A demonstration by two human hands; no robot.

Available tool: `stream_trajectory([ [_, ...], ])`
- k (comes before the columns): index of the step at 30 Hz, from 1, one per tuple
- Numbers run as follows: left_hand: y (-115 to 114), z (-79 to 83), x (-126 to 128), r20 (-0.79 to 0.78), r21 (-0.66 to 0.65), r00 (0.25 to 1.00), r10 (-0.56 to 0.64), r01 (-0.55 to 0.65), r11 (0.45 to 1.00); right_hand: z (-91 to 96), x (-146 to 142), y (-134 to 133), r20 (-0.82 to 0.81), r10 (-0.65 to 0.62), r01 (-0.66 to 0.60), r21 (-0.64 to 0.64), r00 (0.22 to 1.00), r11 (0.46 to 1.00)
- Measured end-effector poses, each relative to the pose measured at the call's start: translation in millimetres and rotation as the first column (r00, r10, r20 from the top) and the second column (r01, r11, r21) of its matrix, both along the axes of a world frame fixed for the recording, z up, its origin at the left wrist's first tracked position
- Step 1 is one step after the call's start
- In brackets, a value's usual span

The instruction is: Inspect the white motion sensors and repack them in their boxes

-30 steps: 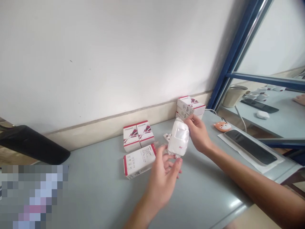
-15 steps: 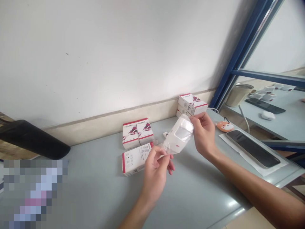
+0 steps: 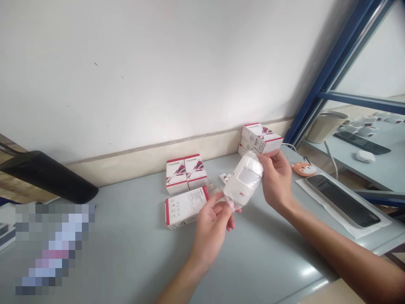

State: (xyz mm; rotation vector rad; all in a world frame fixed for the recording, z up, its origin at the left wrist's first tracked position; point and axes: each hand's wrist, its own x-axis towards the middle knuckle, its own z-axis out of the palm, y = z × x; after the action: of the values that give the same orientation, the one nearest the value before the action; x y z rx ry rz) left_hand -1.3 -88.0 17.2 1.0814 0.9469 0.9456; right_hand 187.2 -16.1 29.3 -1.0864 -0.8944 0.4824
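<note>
A white motion detector (image 3: pixel 243 180) with a greyish window and a small red mark is wrapped in a clear plastic bag (image 3: pixel 232 204). It is held tilted above the table between my two hands. My left hand (image 3: pixel 213 219) pinches the gathered lower end of the bag. At the upper right corner, my right hand (image 3: pixel 276 175) grips the bag's other end between thumb and fingers. An opened white and red box (image 3: pixel 186 207) lies just left of my left hand, its flap end partly hidden. Behind the detector, a small white item (image 3: pixel 224 177) shows only in part.
Two upright boxes (image 3: pixel 186 174) stand near the wall, with stacked boxes (image 3: pixel 261 137) farther right. On the right are an orange animal-faced case (image 3: pixel 304 169) and a phone (image 3: pixel 343 200) on white paper. A black object (image 3: pixel 47 175) juts in at left. A blue-framed mirror (image 3: pixel 357 126) leans right.
The whole view has shifted slightly, moving things a little to the right in it. Both hands keep their hold on the bagged detector, which looks slightly more upright.
</note>
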Motion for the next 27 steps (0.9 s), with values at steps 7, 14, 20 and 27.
stream_trajectory([
  [7,-0.6,1.8,1.2,0.025,-0.034,0.994,0.11,-0.11,0.993,4.8,-6.4,-9.0,-0.029,0.155,-0.157,-0.105,0.987,0.982],
  [14,2.9,-0.5,-1.7,0.148,-0.055,0.97,0.191,-0.184,0.981,4.8,-12.1,-16.4,-0.152,0.269,-0.287,-0.108,0.951,0.952],
  [20,1.8,-5.8,-0.8,0.085,-0.012,0.987,0.138,-0.137,0.99,6.0,-10.7,-16.1,-0.103,0.183,-0.185,-0.004,0.978,0.983],
  [27,-2.6,-1.8,2.3,0.057,-0.042,0.987,0.149,-0.147,0.988,0.9,-12.7,-12.8,0.057,0.111,-0.118,0.131,0.992,0.984],
])
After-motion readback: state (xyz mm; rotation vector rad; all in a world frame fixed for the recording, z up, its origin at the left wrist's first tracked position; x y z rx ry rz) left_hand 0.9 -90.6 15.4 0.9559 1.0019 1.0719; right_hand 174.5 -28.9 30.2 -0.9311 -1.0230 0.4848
